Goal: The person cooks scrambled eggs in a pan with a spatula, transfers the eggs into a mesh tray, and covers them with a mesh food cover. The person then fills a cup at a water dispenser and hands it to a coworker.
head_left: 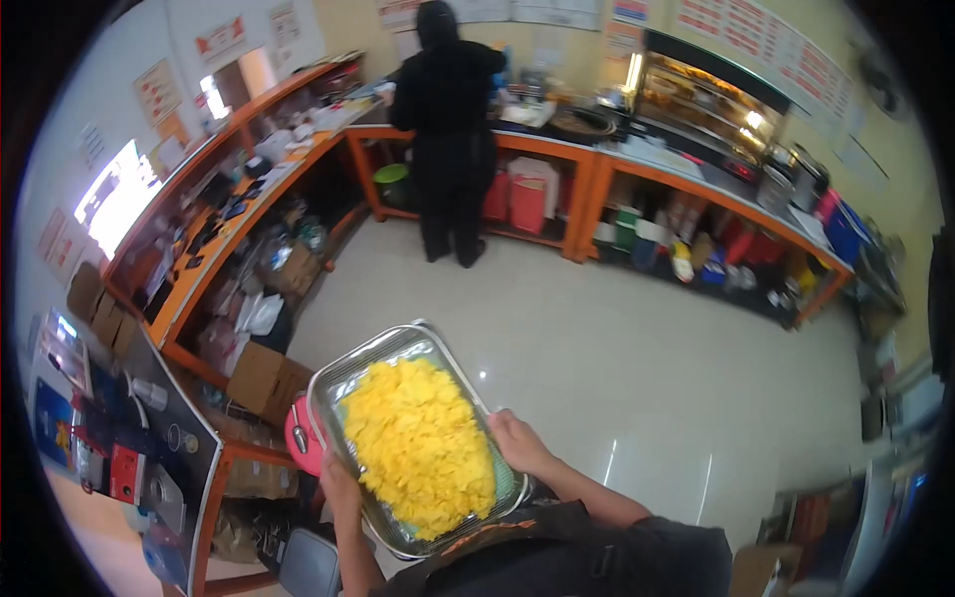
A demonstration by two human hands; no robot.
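A rectangular metal tray hangs in front of my body, tilted in the view. Heaped inside it is a yellow, crumbly food that looks like scrambled egg. On the tray's left side, my left hand grips the rim. My right hand is closed round the opposite rim. The fingers of both hands are partly hidden by the tray. Just beyond its left edge shows a pink round object with a spoon-like metal piece on it.
A person in black stands at the back counter, facing away. An orange-edged counter curves along the left. A glass food warmer sits on the right counter. Cardboard boxes stand at left. Tiled floor lies ahead.
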